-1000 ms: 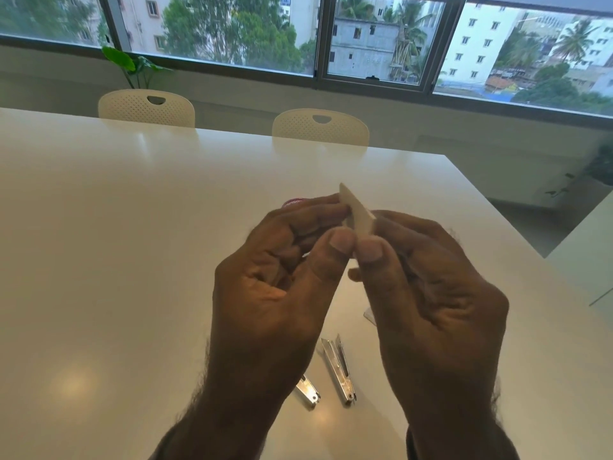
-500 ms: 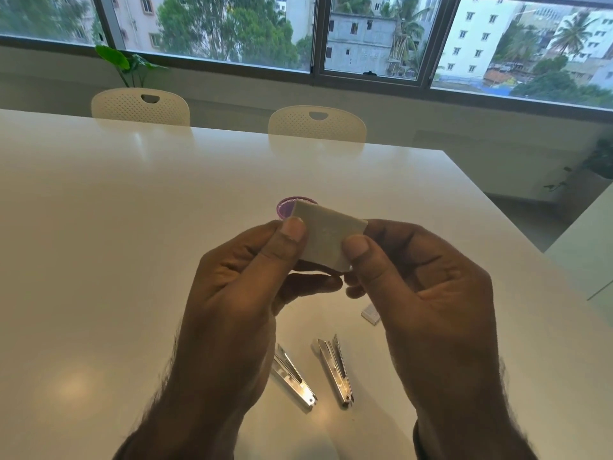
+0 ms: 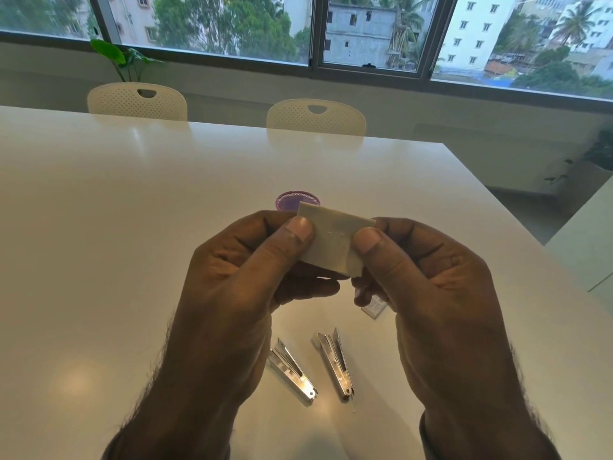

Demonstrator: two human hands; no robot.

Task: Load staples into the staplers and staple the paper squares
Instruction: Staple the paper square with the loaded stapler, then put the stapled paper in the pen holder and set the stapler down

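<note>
I hold a small pale paper square up above the white table, roughly at the middle of my view. My left hand pinches its left edge, thumb pressed on the near face with the other fingers curled behind it. My right hand pinches the right edge in the same way, thumb on the front and fingers folded behind. The square faces me, tilted a little so its right side sits lower, and two faint short marks show near its middle between my thumbs; they look like staple legs, though they are too small for me to be sure.

At 12 o'clock from the square, partly hidden behind its top edge, a round purple mesh container stands on the table. At 6 o'clock, lying on the table between my wrists, are two metal staplers: the left stapler and the right stapler, side by side but apart, both with their hinged ends toward me. At about 4 o'clock from the square, just under my right fingers, a small staple box peeks out, mostly covered by my hand.

Across the table, at 11 and 12 o'clock, two white perforated chairs stand below the window.
</note>
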